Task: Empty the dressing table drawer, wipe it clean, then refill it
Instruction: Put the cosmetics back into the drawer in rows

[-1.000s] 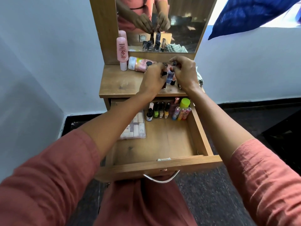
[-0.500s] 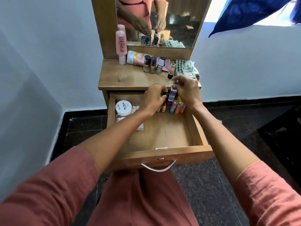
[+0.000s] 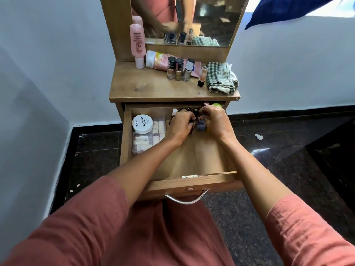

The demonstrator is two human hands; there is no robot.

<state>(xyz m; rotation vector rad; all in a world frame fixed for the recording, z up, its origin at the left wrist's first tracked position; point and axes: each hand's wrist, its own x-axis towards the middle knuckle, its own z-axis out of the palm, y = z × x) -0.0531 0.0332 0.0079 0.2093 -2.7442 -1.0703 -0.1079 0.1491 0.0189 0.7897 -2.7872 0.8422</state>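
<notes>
Inside the open drawer, the right hand grips a blue nail-polish bottle. The left hand is clenched on something dark, mostly hidden.

We see the open drawer sticking out under the bench. In the drawer, a round tub sits on a flat box at the left. Small bottles stand in a row at the back. On the bench, three little bottles stand in front of a lying tube. A folded cloth lies at the right.
</notes>
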